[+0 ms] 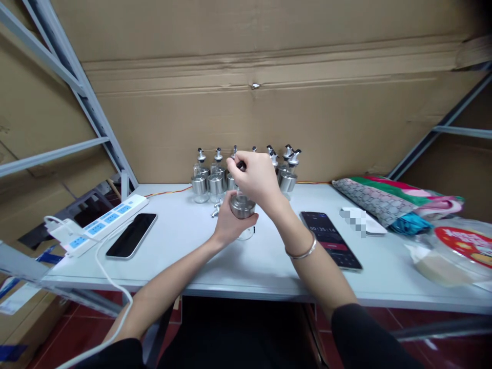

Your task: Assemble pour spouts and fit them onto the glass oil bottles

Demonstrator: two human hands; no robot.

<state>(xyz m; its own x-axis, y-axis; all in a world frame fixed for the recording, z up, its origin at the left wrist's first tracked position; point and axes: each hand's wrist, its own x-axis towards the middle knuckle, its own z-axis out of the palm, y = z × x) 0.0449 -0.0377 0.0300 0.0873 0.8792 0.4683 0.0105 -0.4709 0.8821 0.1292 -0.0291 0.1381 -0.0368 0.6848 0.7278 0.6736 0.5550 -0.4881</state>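
Note:
My left hand (226,220) is wrapped around a glass oil bottle (243,206) with a silver metal sleeve, held upright over the table. Directly above its neck, my right hand (258,177) is closed in a pinch on a pour spout (241,165); only its dark part shows between the fingers. The hand hides most of the spout and the bottle's mouth. Loose silver pour spouts (216,208) lie just left of the held bottle. Behind my hands stand several similar bottles (200,185), some in the rear fitted with silver, black-tipped spouts.
A white power strip (103,225) and a dark phone (132,236) lie at left, with a white cable crossing my left forearm. To the right are a phone showing a timer (330,240), a white object (371,224), folded fabric (400,200) and a plastic tub (457,251). Cardboard (269,113) backs the table.

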